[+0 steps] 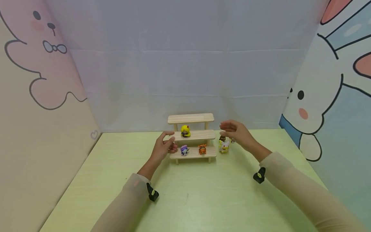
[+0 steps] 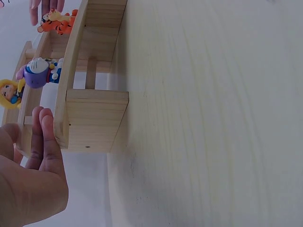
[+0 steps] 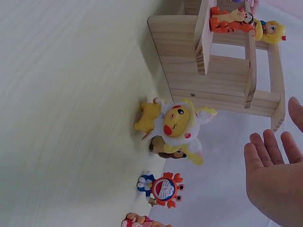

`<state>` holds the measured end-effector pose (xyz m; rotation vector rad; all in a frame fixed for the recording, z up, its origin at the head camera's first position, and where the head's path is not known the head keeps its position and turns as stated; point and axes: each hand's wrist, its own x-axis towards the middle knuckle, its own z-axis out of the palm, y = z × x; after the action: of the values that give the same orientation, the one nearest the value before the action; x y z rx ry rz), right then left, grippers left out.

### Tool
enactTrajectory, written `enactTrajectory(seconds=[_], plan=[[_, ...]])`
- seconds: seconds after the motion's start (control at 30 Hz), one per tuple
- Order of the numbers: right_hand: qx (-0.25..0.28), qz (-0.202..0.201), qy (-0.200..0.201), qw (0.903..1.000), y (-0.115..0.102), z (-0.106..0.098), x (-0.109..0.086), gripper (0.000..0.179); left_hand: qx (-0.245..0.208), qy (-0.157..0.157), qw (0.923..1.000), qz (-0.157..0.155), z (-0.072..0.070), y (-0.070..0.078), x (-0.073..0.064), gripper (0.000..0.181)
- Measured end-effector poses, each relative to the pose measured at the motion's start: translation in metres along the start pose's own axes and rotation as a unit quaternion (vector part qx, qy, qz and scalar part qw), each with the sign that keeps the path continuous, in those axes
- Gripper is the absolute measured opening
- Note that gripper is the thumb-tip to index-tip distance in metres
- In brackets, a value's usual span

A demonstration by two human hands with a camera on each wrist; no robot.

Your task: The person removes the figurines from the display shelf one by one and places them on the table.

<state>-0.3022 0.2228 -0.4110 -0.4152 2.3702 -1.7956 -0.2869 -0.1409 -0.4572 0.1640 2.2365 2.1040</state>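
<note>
A three-tier wooden shelf (image 1: pixel 191 135) stands near the back of the table. On its middle tier sits a yellow-haired figurine (image 1: pixel 185 131). The bottom tier holds a purple-hatted figurine (image 1: pixel 184 150) on the left and an orange tiger figurine (image 1: pixel 202 149) on the right. My left hand (image 1: pixel 164 146) is at the shelf's left end, fingers slightly bent by the tier edges; whether they touch the wood is unclear. To the shelf's right, my right hand (image 1: pixel 236 133) hovers with extended fingers, holding nothing, above a yellow figurine in a white eared hood (image 3: pixel 175 123).
Beside the hooded figurine are a brown figurine (image 3: pixel 161 147), a blue figurine in a red crab hood (image 3: pixel 163 189) and a partly cut-off red one (image 3: pixel 137 220). A white backdrop (image 1: pixel 162 74) rises behind the table (image 1: pixel 185 199), with cartoon-printed panels at both sides.
</note>
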Motion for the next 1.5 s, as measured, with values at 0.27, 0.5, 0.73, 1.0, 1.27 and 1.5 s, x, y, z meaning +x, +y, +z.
enactTrajectory(seconds=[0.27,0.5,0.73,1.0,1.27,1.5], plan=[[0.003,-0.016,-0.012,0.9998,-0.011,0.016,0.007,0.055,-0.003,0.005,1.0,-0.002,0.0,-0.002,0.002,0.039],[0.016,-0.02,-0.024,0.9994,-0.019,0.03,0.012,0.055,-0.004,0.006,1.0,0.001,-0.001,-0.006,0.004,0.039],[0.018,-0.034,-0.045,0.9982,-0.023,0.047,0.018,0.051,-0.003,0.004,1.0,-0.002,-0.002,-0.007,0.004,0.04],[0.009,-0.041,-0.069,0.9967,-0.026,0.067,0.026,0.052,-0.005,0.004,1.0,-0.005,-0.002,-0.008,0.006,0.039],[0.022,-0.033,-0.082,0.9958,-0.023,0.079,0.035,0.052,-0.003,0.0,1.0,-0.006,-0.003,-0.009,0.007,0.04],[0.022,-0.027,-0.098,0.9946,-0.024,0.087,0.045,0.055,-0.009,-0.003,1.0,-0.003,-0.004,-0.008,0.008,0.039]])
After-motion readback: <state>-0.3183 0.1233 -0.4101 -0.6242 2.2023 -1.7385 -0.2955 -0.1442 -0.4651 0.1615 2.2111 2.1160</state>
